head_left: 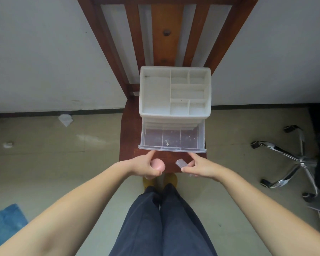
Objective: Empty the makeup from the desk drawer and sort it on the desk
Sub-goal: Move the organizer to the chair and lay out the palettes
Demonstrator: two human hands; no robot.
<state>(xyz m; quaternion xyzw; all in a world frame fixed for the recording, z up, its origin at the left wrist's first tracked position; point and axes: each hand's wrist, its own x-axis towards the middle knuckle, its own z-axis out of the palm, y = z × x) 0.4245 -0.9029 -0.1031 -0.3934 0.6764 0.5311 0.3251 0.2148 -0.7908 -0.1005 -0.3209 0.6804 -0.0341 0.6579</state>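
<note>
On a wooden chair seat (129,126) stands a white organizer (175,91) with its clear drawer (172,139) pulled out and nearly empty. Left hand (148,168) is closed around a pink round item (157,164), right hand (199,167) pinches a small clear case (181,162). The emptying step looks finished; next both items need a place to be sorted.

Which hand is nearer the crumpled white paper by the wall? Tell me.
Left. The left hand, holding a pink item, is on the side of the crumpled paper; the right hand, holding a clear piece, is farther across the chair.
</note>
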